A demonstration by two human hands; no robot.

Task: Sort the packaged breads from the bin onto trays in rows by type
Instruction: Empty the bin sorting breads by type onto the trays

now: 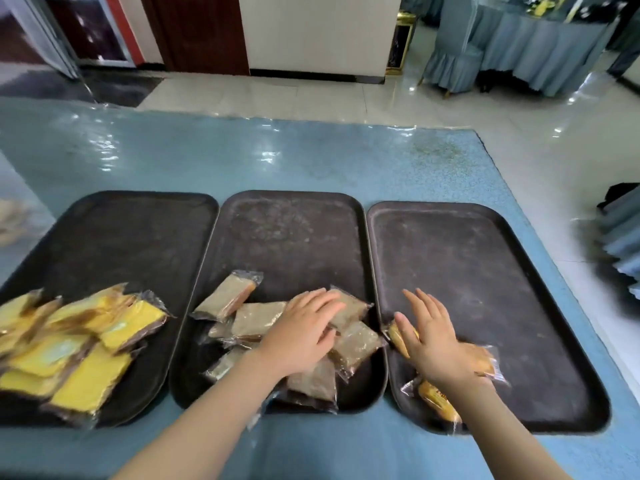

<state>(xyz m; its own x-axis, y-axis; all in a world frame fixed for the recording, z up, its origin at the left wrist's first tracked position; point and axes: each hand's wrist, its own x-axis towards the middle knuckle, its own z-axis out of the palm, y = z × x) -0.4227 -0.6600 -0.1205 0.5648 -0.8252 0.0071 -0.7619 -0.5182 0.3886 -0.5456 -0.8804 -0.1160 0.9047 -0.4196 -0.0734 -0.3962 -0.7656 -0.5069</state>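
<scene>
Left hand: our left hand (304, 336) lies flat, fingers straight, on the brown bread packets (353, 344) in the middle tray (294, 230). It presses rather than grips, likely to steady or spread the loose heap.

Right hand: our right hand (431, 336) is flat too, fingers spread, resting on an orange bun packet (485, 363) at the near left end of the right tray (485, 258). Nothing is pinched; it looks like a push to square the packet up.

Second bun packet: another orange packet (438, 400) lies just nearer to us, partly under the forearm and overhanging the tray's near rim.

Yellow cakes: a pile of yellow cake packets (79, 348) fills the near end of the left tray (138, 230), overlapping and askew.

Sorting so far: each tray holds one type, so we judge the split by type well under way. Neat rows are not yet made; all three groups sit bunched at the near ends, with the far halves bare.

Bin: no bin shows here, so we cannot tell whether packets remain in it.

Table: the three trays sit side by side, almost touching, on a blue table (346, 157) under glossy clear plastic.

Risk: the wrappers look slick, so pressed packets may slide over one another.
</scene>
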